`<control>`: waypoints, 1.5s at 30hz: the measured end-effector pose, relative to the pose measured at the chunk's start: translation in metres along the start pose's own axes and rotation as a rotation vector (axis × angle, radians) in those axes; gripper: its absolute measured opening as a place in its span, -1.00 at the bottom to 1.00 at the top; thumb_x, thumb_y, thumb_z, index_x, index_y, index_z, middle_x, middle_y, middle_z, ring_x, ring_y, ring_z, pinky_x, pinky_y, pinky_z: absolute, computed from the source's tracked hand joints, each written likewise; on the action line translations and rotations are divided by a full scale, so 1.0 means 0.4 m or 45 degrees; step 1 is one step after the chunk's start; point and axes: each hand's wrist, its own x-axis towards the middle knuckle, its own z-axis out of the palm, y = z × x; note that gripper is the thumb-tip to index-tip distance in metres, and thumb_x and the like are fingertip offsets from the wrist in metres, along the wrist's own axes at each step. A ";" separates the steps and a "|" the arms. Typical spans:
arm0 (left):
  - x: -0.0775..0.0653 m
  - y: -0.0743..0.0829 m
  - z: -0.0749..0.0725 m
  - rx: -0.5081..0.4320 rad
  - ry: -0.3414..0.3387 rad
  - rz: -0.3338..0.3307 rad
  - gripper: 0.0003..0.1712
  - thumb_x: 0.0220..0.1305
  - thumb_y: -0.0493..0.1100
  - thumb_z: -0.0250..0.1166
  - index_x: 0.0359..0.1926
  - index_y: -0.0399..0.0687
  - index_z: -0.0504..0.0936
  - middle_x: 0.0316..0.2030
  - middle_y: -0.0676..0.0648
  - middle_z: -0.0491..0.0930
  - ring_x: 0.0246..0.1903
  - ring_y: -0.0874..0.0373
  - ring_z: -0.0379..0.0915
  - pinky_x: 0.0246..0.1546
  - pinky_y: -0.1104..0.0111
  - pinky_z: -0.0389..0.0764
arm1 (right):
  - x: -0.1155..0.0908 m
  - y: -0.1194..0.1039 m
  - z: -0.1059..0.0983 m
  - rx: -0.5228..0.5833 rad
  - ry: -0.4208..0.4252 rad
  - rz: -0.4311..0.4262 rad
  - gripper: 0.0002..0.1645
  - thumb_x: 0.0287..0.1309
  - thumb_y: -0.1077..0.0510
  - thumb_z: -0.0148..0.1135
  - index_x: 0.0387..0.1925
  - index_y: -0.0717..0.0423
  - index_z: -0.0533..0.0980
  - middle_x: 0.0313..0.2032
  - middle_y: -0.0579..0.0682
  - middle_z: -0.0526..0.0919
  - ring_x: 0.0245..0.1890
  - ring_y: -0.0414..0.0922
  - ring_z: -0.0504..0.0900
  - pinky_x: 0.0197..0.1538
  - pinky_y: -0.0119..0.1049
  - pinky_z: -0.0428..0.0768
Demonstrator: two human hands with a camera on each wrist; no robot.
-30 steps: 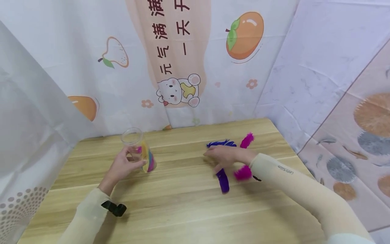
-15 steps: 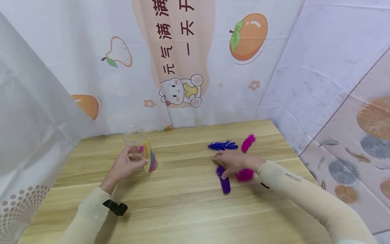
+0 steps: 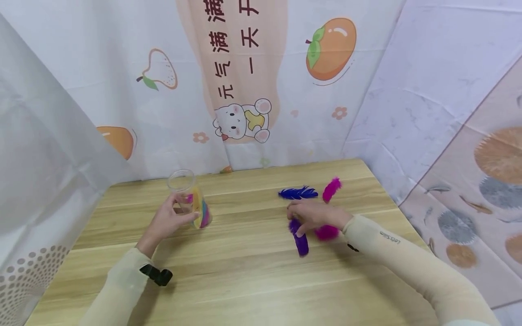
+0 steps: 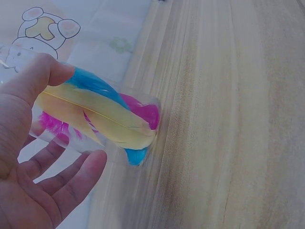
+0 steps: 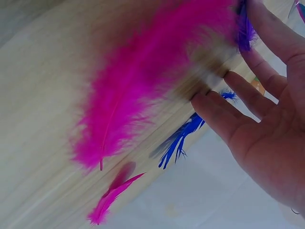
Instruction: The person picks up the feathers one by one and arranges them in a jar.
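Head view: the purple feather (image 3: 302,246) is lying on the tabletop (image 3: 244,267), partly under the thumb of the right hand (image 3: 311,215), the nearer one, its long axis running nearly front to back and its uncovered length extending toward the person. Thumb and index finger are flanking it, but I cannot tell whether these fingers are pinching. Well to the left, the left hand (image 3: 169,219) is grasping the clear cup (image 3: 182,190). The blue feather (image 3: 298,194) is resting beyond the right fingers; the printed curtain (image 3: 138,113) is hanging behind.
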 end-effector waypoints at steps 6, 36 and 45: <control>-0.006 -0.002 -0.007 0.008 0.011 0.002 -0.20 0.21 -0.11 0.52 0.30 -0.26 0.27 0.29 -0.31 0.36 0.07 -0.33 0.52 -0.15 0.25 0.70 | 0.012 -0.005 -0.002 0.033 -0.021 0.001 -0.47 -0.13 -0.04 0.66 -0.18 0.02 0.55 -0.16 -0.10 0.52 -0.26 -0.18 0.45 -0.14 -0.27 0.52; -0.001 -0.006 -0.007 0.013 0.047 0.045 -0.34 0.15 -0.11 0.56 0.08 -0.27 0.35 0.21 -0.34 0.44 0.00 -0.27 0.58 -0.20 0.25 0.71 | 0.010 -0.073 -0.042 -0.070 -0.198 0.219 -0.76 -0.07 -0.06 0.59 -0.38 -0.08 0.72 -0.35 -0.23 0.57 -0.10 -0.12 0.54 0.46 0.12 0.17; 0.000 -0.013 -0.005 0.073 0.058 0.044 -0.30 0.14 -0.10 0.57 0.14 -0.24 0.37 0.16 -0.31 0.47 -0.01 -0.22 0.58 -0.15 0.22 0.70 | 0.015 -0.073 -0.034 -0.085 -0.183 0.151 -0.51 -0.08 -0.04 0.63 -0.72 -0.04 0.44 -0.63 -0.29 0.39 -0.56 -0.30 0.30 -0.26 -0.34 0.49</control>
